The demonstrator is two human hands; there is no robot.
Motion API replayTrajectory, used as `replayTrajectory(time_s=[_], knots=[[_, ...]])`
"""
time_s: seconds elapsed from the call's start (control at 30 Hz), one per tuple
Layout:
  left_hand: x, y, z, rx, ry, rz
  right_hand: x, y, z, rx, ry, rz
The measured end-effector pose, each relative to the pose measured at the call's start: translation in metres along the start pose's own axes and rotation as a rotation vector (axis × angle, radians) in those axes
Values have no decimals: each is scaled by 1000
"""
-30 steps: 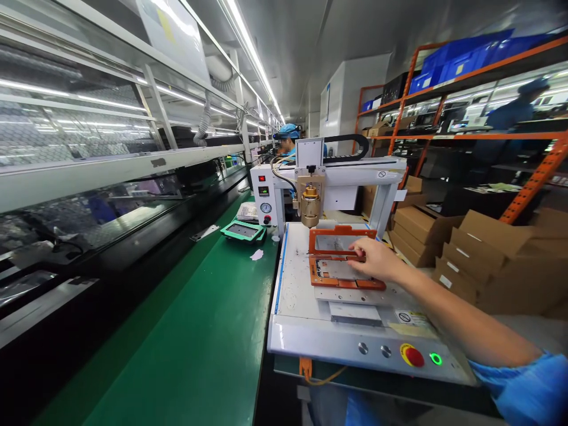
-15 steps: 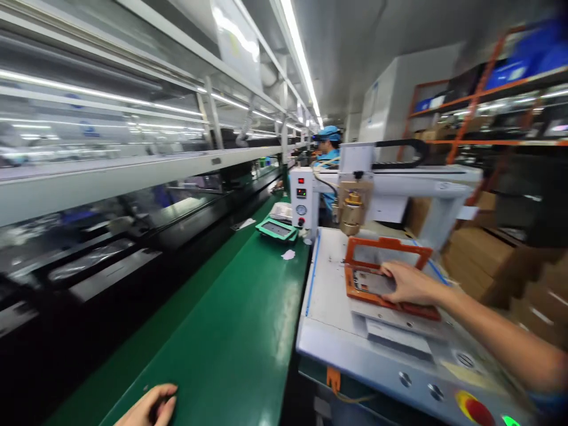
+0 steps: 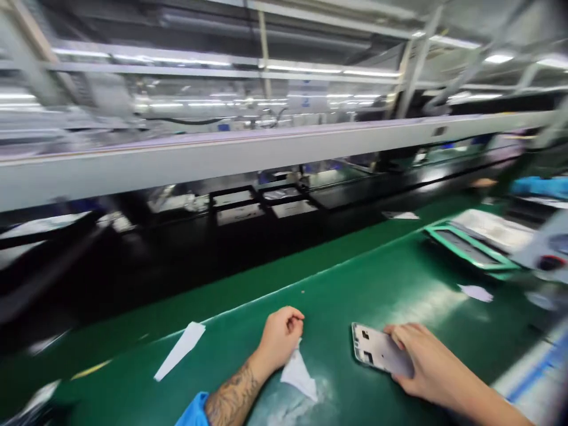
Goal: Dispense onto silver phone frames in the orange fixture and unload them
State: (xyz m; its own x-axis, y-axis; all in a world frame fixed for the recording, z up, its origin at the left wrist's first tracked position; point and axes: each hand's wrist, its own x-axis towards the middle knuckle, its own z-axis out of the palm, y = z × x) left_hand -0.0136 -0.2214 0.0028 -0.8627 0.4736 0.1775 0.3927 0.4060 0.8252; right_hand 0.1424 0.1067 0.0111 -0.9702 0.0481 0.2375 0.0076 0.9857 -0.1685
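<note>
On green mat [image 3: 377, 284]: right hand [image 3: 426, 361] grips phone frame [image 3: 375, 349]; left hand [image 3: 279, 334] fisted, touching wipe [image 3: 299, 373].

My right hand [image 3: 426, 361] hides the right end of the frame [image 3: 375, 349], my curled left hand [image 3: 280, 336] covers the top of the wipe [image 3: 298, 374], and beyond the tray [image 3: 470, 251] the right edge is blurred past telling.

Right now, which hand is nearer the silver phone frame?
Right. The right hand holds the phone frame; the left hand, on a white wipe, lies apart to its left.
</note>
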Motion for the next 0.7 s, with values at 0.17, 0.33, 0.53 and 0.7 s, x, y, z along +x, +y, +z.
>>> replayTrajectory(time_s=[0.17, 0.33, 0.53, 0.7], knots=[[-57, -12, -37, -23, 83, -78, 167, -39, 31, 67, -149, -219], [-55, -17, -34, -47, 115, -110, 253, -82, 71, 82, 39, -287], [-29, -31, -69, 87, 205, -144, 223, -120, 118, 374, 278, -419], [-3, -59, -223, 437, 774, -453, 206, -125, 121, 441, 277, -360]])
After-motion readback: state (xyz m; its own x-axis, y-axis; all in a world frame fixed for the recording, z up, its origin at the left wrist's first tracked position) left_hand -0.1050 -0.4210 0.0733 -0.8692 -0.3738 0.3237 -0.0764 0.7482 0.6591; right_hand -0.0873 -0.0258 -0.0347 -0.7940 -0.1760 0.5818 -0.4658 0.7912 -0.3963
